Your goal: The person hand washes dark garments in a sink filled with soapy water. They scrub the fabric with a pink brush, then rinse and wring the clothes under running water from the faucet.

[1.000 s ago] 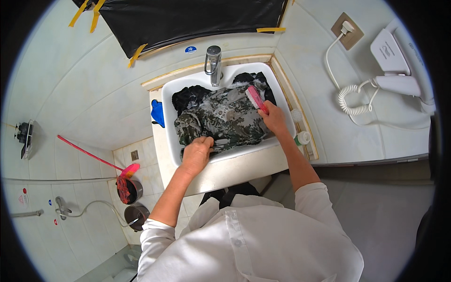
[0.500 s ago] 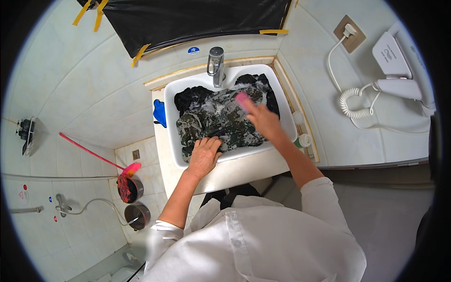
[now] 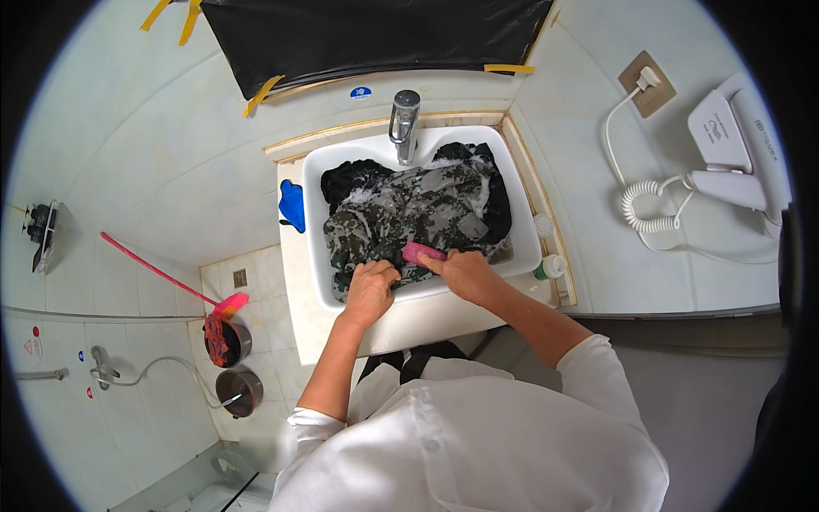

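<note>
A wet camouflage garment (image 3: 409, 212) with dark parts lies bunched in the white sink (image 3: 315, 247), streaked with white suds. My left hand (image 3: 368, 292) is at the sink's near edge, its curled fingers gripping the garment. To its right, my right hand (image 3: 466, 275) holds a pink scrubbing brush (image 3: 421, 253) against the cloth near the front rim. The brush's underside is hidden by the cloth and my fingers.
A chrome faucet (image 3: 405, 128) rises behind the sink. A blue cloth (image 3: 292, 206) lies on the counter's left; a green-and-white bottle (image 3: 549, 267) stands right. A white hair dryer (image 3: 725, 183) hangs on the right wall. Two buckets (image 3: 237, 392) stand on the floor at left.
My right hand has drawn the brush from the far middle of the garment down toward the near rim, closer to my left hand. My left hand keeps its place on the garment.
</note>
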Action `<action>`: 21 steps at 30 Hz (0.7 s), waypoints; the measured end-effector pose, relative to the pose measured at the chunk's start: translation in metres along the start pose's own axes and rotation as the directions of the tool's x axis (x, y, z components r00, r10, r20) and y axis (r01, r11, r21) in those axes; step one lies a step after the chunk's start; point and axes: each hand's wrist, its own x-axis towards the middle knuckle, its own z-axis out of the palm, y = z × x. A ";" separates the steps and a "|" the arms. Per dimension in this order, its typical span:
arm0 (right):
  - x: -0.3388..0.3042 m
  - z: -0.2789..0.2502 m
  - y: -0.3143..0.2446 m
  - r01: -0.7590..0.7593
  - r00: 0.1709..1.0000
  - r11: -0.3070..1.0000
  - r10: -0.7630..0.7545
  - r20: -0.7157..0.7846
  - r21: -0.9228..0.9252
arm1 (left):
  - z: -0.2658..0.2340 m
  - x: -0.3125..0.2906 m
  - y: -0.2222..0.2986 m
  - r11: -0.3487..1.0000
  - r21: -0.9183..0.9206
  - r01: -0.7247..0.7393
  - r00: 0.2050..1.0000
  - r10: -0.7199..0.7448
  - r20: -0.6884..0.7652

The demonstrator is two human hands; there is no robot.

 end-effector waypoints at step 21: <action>-0.006 -0.039 -0.001 -0.142 0.990 0.989 0.141 -0.027 -0.037 | -0.002 0.001 0.009 0.983 -0.136 0.122 0.992 -0.119 0.029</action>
